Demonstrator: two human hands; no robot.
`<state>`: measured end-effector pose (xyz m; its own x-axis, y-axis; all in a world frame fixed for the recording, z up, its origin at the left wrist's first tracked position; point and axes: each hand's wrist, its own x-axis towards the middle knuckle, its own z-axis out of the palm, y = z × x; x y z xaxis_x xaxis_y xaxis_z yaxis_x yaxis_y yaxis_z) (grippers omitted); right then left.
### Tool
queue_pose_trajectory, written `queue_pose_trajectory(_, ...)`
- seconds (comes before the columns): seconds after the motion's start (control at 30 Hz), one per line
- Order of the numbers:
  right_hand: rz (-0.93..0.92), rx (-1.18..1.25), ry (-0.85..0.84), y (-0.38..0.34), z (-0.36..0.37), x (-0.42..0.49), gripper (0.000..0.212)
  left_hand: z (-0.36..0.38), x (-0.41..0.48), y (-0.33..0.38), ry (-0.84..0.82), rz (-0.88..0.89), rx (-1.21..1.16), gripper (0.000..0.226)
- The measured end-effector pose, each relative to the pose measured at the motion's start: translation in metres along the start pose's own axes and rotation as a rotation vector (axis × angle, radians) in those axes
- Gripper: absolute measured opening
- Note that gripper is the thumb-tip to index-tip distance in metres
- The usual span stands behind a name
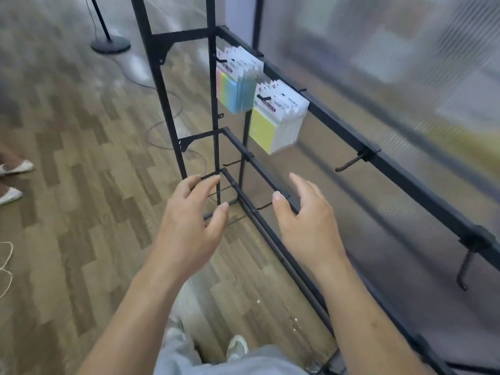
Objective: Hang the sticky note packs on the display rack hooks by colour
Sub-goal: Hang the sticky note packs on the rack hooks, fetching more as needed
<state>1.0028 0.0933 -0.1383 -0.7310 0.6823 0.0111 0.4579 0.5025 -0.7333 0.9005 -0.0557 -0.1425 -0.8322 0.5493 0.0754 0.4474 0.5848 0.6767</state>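
With left hand (189, 220) and right hand (305, 223) spread and empty, the yellow packs (262, 131) at 1 o'clock appear light and slippery-wrapped: pinch the stiff card header.

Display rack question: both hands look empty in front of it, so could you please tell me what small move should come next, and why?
Probably draw both hands back to fetch another pack. The left hand and right hand hold nothing, multicoloured packs and yellow packs already hang on their hooks, the next hook along the rack is bare, and no loose pack is in view.
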Motion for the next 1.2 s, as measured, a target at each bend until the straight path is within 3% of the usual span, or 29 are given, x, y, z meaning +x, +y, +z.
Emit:
queue_pose_trajectory(0.2,0.126,0.012,0.023,-0.026,0.029,0.047,0.055,-0.016,0.072,-0.03,-0.07,0.078,-0.035,0.047)
queue_pose_trajectory(0.57,0.36,0.092,0.249,-0.077,0.084,0.108,0.057,-0.049,0.202,-0.079,-0.234,0.253,-0.054,0.048)
queue_pose_trajectory(0.7,0.435,0.104,0.375,-0.077,0.091,0.128,0.048,-0.041,0.235,-0.077,-0.291,0.294,-0.095,0.049)
queue_pose_trajectory(0.9,0.456,0.123,0.521,-0.068,0.094,0.158,0.044,-0.019,0.28,-0.063,-0.27,0.263,-0.176,0.06)
queue_pose_trajectory(1.07,0.495,0.11,0.666,-0.056,0.089,0.176,0.039,-0.006,0.312,-0.053,-0.238,0.287,-0.257,0.055)
queue_pose_trajectory(1.2,0.575,0.102,0.729,-0.052,0.086,0.181,0.034,-0.001,0.338,-0.05,-0.26,0.182,-0.324,0.075)
